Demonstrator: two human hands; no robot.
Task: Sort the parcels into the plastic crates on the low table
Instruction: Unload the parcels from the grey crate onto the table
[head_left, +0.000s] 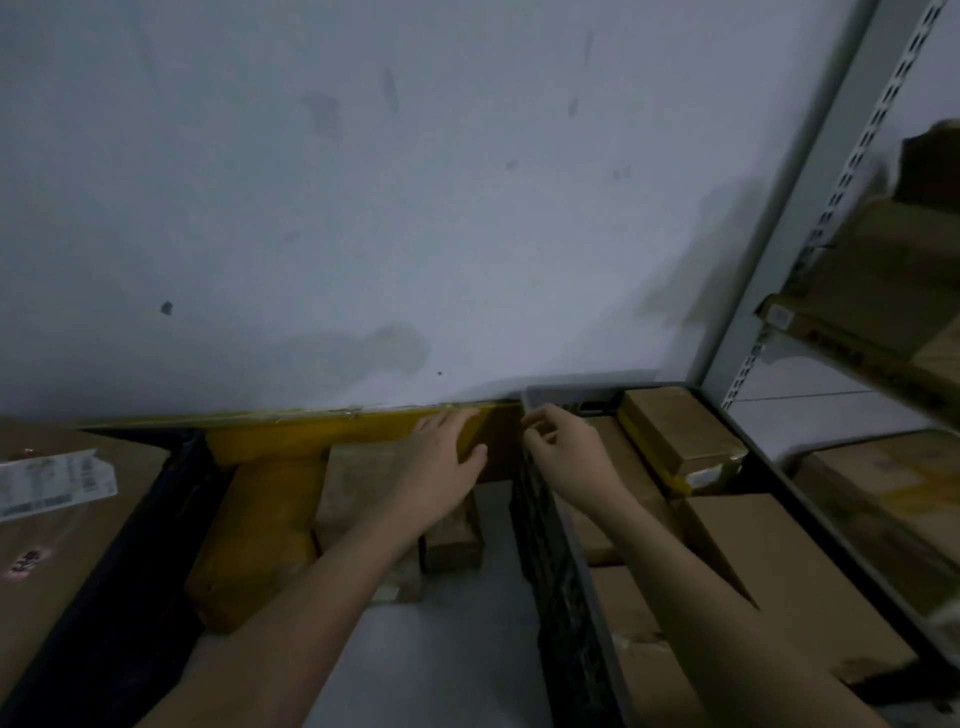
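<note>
My left hand (441, 462) lies flat, fingers spread, on a long yellow-taped flat parcel (291, 434) that leans against the wall. My right hand (563, 447) is at the far left corner of a dark plastic crate (558, 571), its fingers curled at that parcel's right end; whether it grips anything I cannot tell. That crate holds several brown cardboard parcels (779, 561). Between the two crates lie a yellow-wrapped parcel (260, 535) and small brown boxes (353, 488). A second dark crate (130, 561) at the left holds a large brown box with a white label (52, 483).
A grey wall (415, 208) rises straight ahead. A metal shelving rack (810, 218) stands at the right, stacked with cardboard boxes (893, 291). More boxes sit on its lower level (883, 488). The pale table surface (441, 649) shows between the crates.
</note>
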